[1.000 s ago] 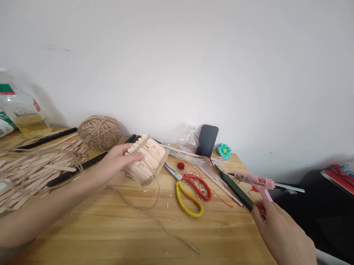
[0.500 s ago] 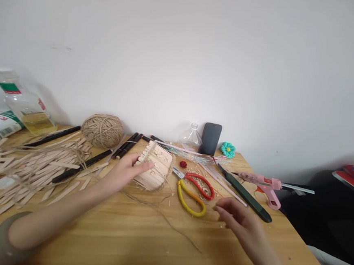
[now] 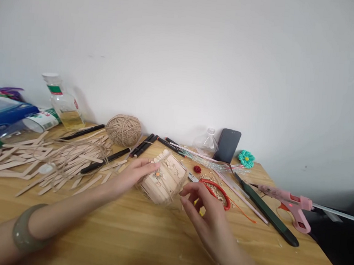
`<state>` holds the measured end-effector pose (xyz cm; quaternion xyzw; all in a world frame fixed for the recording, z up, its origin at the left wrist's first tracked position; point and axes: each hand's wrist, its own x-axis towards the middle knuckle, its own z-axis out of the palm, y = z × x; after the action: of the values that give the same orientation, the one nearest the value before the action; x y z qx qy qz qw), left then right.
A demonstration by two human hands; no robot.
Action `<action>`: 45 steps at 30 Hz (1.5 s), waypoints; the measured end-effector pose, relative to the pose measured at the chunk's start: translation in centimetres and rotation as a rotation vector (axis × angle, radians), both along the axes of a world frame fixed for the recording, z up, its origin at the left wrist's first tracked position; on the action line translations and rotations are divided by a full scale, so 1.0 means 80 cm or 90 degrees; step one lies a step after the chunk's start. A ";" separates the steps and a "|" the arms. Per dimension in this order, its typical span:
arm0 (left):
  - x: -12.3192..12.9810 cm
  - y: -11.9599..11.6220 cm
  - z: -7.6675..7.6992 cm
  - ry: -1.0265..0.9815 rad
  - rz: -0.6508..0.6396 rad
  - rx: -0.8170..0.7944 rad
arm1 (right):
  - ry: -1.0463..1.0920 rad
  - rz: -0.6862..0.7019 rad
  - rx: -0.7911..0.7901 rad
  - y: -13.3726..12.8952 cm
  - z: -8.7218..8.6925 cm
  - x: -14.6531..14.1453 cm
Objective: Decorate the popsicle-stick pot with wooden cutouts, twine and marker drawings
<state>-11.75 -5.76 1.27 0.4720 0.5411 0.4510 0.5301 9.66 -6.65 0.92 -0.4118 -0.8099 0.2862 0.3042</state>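
My left hand [image 3: 137,173] holds a small box-like piece made of wooden craft sticks [image 3: 164,178], its thumb on the top face. Small round wooden discs and twine trim that piece, and a tiny orange-centred decoration shows near the thumb. Close to the right edge of the piece is my right hand [image 3: 200,206], its thumb and fingers curved and apart with nothing visible between them. Red-and-yellow-handled scissors [image 3: 221,190] lie partly hidden behind my right hand. A small red rose [image 3: 197,169] rests just beyond the scissors.
Loose craft sticks [image 3: 70,161], black markers [image 3: 142,146] and a twine ball [image 3: 123,130] lie left. A glass bottle [image 3: 70,112] stands behind. Rightward are a phone [image 3: 228,145], teal flower [image 3: 246,159], dark green tool [image 3: 269,211] and pink glue gun [image 3: 294,203].
The view has turned left. My right hand has moved in beside the stick piece and now covers part of the scissors. The piece is tilted differently in my left hand.
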 end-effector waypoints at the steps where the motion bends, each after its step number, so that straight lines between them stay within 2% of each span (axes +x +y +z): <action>1: -0.001 0.000 0.001 0.012 0.004 -0.002 | -0.029 0.042 0.080 0.000 0.005 0.001; 3: -0.002 0.003 0.004 0.039 0.006 -0.001 | -0.082 0.121 0.218 0.001 0.015 0.001; 5: 0.000 0.006 0.010 0.068 0.005 0.009 | -0.131 0.170 0.286 0.005 0.023 -0.001; 10: 0.003 0.014 0.021 0.125 -0.028 0.063 | -0.170 0.223 0.278 0.015 0.028 -0.007; 14: -0.003 0.018 0.014 0.155 -0.034 0.106 | -0.155 0.229 0.283 0.019 0.022 -0.009; 19: -0.017 0.019 -0.001 0.155 0.022 0.163 | -0.110 0.223 0.317 0.023 0.019 -0.013; 23: -0.028 0.017 -0.006 0.151 0.086 0.197 | -0.133 0.224 0.362 0.027 0.019 -0.018; 27: -0.034 0.003 -0.007 0.246 0.173 0.292 | -0.134 0.229 0.372 0.032 0.019 -0.022; 29: -0.034 -0.009 -0.006 0.333 0.183 0.391 | -0.126 0.236 0.362 0.034 0.018 -0.023; 31: -0.031 -0.024 -0.006 0.439 0.138 0.546 | -0.118 0.241 0.360 0.035 0.017 -0.023; 34: -0.019 -0.045 -0.012 0.592 -0.019 0.796 | -0.114 0.245 0.354 0.035 0.016 -0.023; 36: -0.008 -0.054 -0.019 0.659 -0.101 0.898 | -0.112 0.247 0.345 0.034 0.016 -0.022; 39: 0.009 -0.058 -0.031 0.714 -0.112 0.939 | -0.107 0.247 0.338 0.031 0.015 -0.022; 42: 0.020 -0.055 -0.037 0.737 -0.062 0.907 | -0.107 0.248 0.334 0.030 0.015 -0.022; 45: 0.022 -0.054 -0.037 0.706 -0.026 0.868 | -0.110 0.244 0.332 0.030 0.015 -0.022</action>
<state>-9.96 -10.09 -1.69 0.8463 0.3251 0.3725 -0.1982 7.87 -4.28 2.14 -0.1832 -0.9413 0.0850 0.2704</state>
